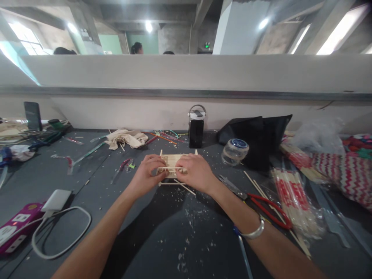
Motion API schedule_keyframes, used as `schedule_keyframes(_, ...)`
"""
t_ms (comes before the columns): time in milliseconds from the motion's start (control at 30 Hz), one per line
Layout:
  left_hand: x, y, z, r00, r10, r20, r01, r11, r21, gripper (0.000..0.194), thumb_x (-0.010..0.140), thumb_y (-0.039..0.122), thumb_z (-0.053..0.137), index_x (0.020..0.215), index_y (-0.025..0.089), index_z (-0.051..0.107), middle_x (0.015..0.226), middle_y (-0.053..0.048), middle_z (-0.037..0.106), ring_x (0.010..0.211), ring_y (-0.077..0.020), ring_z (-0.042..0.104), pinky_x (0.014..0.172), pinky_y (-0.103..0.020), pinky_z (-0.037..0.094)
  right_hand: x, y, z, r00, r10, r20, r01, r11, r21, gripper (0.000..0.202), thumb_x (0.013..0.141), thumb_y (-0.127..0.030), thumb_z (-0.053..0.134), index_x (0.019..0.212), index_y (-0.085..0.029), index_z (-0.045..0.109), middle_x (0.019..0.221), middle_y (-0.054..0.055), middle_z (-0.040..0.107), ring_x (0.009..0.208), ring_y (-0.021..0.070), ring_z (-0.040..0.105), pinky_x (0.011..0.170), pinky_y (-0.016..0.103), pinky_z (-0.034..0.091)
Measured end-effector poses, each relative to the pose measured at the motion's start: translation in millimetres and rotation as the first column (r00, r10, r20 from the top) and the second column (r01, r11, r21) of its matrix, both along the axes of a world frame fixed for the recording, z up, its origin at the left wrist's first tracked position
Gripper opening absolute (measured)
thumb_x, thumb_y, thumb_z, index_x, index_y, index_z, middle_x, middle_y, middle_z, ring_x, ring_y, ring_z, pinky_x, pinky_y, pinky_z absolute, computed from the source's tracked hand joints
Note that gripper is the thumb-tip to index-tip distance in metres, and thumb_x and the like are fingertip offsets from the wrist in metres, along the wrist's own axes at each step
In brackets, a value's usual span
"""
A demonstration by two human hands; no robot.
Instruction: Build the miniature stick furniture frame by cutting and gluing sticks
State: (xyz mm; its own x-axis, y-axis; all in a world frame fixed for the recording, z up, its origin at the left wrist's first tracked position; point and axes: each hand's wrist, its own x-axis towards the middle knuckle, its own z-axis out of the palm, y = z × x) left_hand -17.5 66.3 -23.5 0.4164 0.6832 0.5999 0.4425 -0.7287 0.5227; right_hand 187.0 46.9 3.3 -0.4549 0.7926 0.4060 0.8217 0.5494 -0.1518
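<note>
A small frame built of pale wooden sticks (171,159) stands on the dark table in front of me, with slats across it and short posts at its far corners. My left hand (148,173) grips its left side, thumb and fingers bent round the near part. On the other side my right hand (196,172), below a wrist with a silver bangle (255,229), pinches the right end of the near crossbar. The fingertips partly hide the joints. A loose stick (186,188) slants out beneath the right hand.
Red-handled pliers (271,211), a bag of sticks (293,197) and a lidded jar (235,152) lie to the right. A phone (197,133) leans upright behind the frame. Crumpled cloth (125,138) lies back left; a purple power strip (20,224) with a white charger (57,200) sits front left.
</note>
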Motion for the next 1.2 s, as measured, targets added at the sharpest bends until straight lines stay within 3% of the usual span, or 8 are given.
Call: schedule_keyframes(1200,-0.1,0.3,-0.4,1.000,0.012,0.022,-0.012,1.000,0.001,0.003,0.078,0.023,0.071,0.080,0.020,0.070,0.090,-0.007,0.072,0.100,-0.0242,0.057,0.091,-0.045,0.046,0.3,0.0,3.1,1.000,-0.004,0.005,0.004,0.999,-0.038,0.008,0.080,-0.023,0.063,0.073,-0.021,0.066,0.080,0.001,0.070,0.078,0.0173,0.059,0.070,0.029,0.035)
